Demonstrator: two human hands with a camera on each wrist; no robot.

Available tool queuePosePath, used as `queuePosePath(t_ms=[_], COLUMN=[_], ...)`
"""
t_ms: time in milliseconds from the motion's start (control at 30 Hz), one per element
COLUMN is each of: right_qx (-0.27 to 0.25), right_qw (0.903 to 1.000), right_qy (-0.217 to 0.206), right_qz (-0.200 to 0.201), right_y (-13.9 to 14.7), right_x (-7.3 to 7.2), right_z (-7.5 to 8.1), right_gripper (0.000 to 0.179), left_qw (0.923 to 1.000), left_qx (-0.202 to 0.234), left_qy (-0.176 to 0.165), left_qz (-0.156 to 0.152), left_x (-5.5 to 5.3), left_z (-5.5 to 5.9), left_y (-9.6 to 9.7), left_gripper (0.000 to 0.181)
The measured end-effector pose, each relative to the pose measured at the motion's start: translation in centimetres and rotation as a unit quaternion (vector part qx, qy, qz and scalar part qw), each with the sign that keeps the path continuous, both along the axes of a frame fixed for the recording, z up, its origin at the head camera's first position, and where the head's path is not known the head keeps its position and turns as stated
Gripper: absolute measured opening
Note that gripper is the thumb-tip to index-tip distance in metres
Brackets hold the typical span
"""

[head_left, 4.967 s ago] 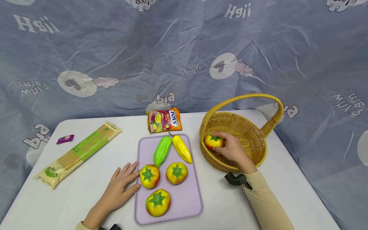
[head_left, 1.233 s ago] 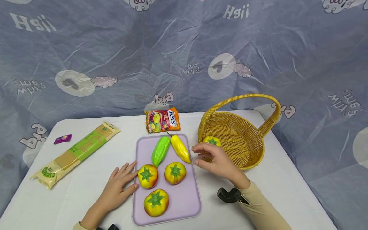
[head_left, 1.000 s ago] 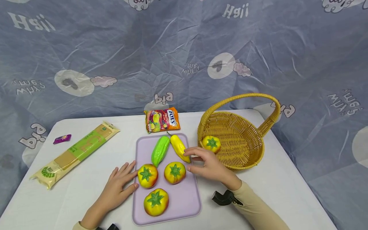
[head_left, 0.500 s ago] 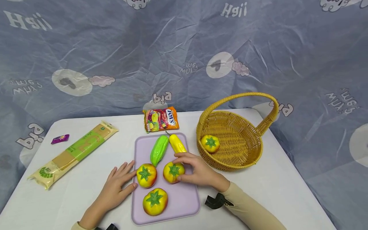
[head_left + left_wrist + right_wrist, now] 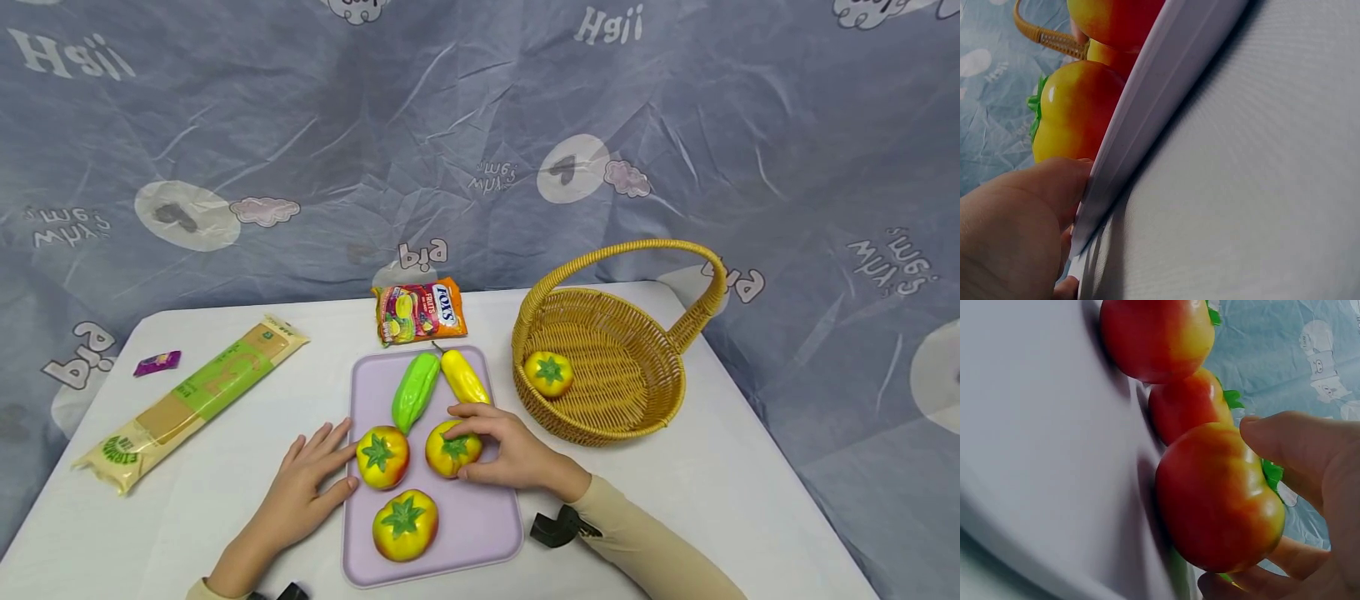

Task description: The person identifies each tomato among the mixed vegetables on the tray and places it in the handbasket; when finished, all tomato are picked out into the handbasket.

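On the lilac tray (image 5: 480, 533) lie three yellow-red toy tomatoes with green star-shaped tops. My right hand (image 5: 504, 450) grips the right-hand tomato (image 5: 444, 458), its thumb at the near side and fingers over the far side. The right wrist view shows that tomato (image 5: 1219, 500) between thumb and fingers, close over the tray surface. My left hand (image 5: 307, 483) rests at the tray's left edge with straight, spread fingers, beside the left tomato (image 5: 383, 457). The front tomato (image 5: 405, 526) sits untouched. Another tomato (image 5: 548, 374) lies inside the wicker basket (image 5: 600, 429).
A green pepper (image 5: 416, 392) and a yellow pepper (image 5: 463, 375) lie at the tray's far end. Behind stands a candy bag (image 5: 420, 313). At left are a long noodle packet (image 5: 198, 400) and a small purple wrapper (image 5: 157, 362). The basket's tall handle (image 5: 622, 248) arches up.
My right hand has let go of one tomato in the basket, moved left over the tray and taken hold of the right-hand tomato. My left hand has stayed at the tray edge.
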State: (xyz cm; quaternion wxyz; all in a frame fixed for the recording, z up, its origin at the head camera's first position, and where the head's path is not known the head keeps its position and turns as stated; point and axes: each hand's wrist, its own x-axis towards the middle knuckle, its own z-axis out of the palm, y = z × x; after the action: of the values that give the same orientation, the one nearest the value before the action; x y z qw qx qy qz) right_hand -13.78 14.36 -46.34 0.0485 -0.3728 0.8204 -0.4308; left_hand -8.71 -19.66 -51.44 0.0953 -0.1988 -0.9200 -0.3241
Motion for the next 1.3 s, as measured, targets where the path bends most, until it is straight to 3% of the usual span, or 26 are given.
queuePosePath(t_ms=[1300], right_qx=[0.030], right_qw=[0.9995], right_qy=[-0.010], right_qz=[0.003], right_y=[-0.2], right_x=[0.0], right_z=[-1.1], right_gripper=[0.048], left_qw=[0.9997], left_qx=[-0.006], left_qy=[-0.021], left_qz=[0.006], left_x=[-0.2], left_z=[-0.4], left_y=[-0.1], left_gripper=[0.046])
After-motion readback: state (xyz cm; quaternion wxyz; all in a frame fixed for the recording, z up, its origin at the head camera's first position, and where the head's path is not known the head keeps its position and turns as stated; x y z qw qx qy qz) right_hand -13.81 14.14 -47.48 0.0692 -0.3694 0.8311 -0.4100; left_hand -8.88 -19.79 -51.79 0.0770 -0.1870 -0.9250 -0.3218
